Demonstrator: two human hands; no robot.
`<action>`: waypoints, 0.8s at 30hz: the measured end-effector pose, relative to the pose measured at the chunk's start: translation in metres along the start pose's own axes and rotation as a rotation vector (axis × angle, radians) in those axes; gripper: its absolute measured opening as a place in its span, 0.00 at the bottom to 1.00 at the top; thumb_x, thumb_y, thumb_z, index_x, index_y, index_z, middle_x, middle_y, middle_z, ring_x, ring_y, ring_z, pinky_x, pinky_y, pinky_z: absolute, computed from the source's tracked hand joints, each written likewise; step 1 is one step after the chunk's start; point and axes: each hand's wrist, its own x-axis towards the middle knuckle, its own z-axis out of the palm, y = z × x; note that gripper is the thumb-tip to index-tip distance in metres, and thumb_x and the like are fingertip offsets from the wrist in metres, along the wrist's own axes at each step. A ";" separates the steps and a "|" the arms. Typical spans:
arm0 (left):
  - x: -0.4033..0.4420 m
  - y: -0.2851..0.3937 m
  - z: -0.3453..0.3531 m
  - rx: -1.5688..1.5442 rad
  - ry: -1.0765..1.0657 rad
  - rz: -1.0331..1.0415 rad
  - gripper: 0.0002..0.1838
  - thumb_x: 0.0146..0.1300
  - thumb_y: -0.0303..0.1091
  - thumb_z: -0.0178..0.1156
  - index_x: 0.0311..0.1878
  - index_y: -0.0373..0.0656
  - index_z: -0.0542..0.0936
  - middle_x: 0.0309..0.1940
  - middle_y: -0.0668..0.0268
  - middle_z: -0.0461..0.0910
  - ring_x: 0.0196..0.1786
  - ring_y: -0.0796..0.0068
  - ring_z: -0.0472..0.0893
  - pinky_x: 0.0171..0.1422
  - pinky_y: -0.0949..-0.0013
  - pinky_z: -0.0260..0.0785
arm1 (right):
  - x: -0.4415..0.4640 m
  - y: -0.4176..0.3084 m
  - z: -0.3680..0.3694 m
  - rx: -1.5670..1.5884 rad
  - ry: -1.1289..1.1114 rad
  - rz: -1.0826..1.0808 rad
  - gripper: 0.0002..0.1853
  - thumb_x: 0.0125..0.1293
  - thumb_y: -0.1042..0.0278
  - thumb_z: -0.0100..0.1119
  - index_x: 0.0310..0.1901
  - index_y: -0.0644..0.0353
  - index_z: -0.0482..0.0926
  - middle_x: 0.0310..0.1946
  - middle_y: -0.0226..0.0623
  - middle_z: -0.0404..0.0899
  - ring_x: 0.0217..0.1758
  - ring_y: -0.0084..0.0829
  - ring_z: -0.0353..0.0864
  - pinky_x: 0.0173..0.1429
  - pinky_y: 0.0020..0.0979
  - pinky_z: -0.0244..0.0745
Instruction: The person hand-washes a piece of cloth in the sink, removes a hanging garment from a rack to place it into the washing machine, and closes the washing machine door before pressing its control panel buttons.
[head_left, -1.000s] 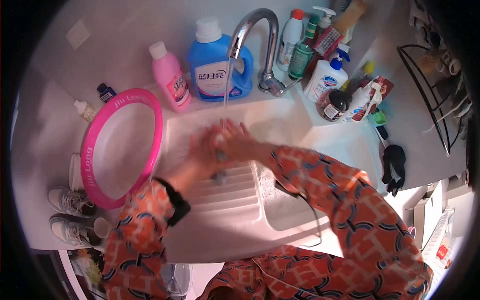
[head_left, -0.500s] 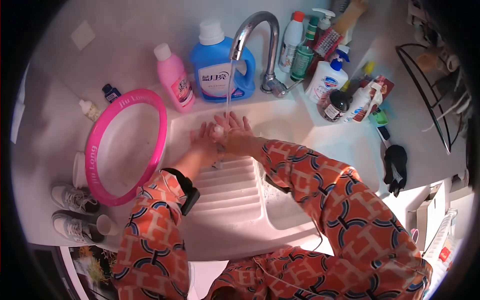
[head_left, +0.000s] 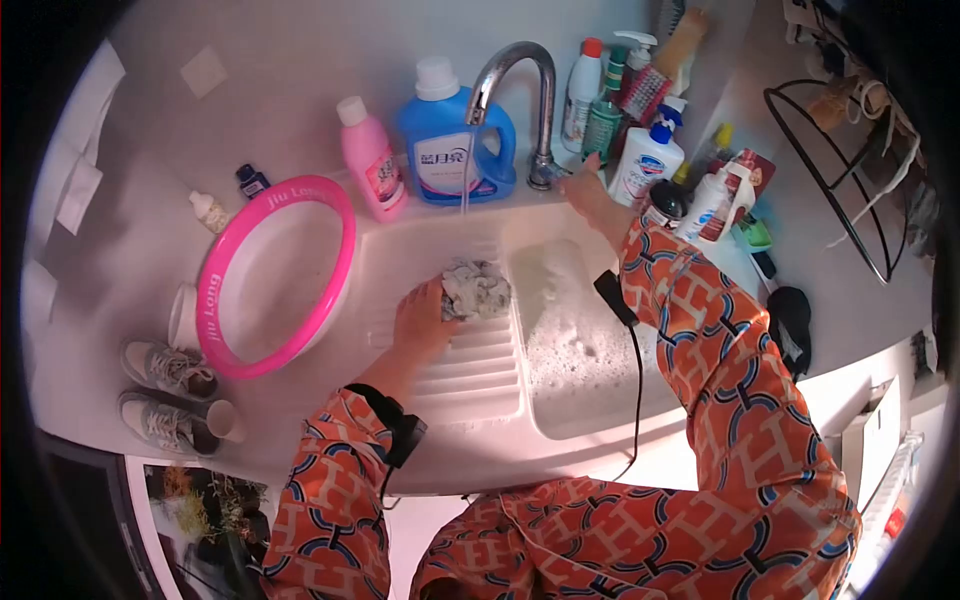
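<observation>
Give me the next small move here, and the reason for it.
I'd probably have the right hand shut off the chrome faucet. That hand is already at the faucet's base, a thin stream of water runs from the spout, and the bunched wet cloth sits on the ridged washboard with the left hand against it.

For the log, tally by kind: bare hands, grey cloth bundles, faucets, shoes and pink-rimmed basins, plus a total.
Hands: 2, left hand and right hand
Grey cloth bundle: 1
Faucet: 1
Shoes: 2
Pink-rimmed basin: 1
Total: 7
</observation>
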 end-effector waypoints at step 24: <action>0.012 0.059 -0.131 -0.664 -0.112 0.011 0.25 0.62 0.49 0.57 0.48 0.34 0.77 0.37 0.62 0.81 0.39 0.74 0.78 0.47 0.68 0.68 | -0.181 -0.031 -0.131 1.778 -0.194 -0.260 0.33 0.58 0.46 0.62 0.58 0.62 0.68 0.45 0.35 0.77 0.46 0.25 0.76 0.50 0.29 0.73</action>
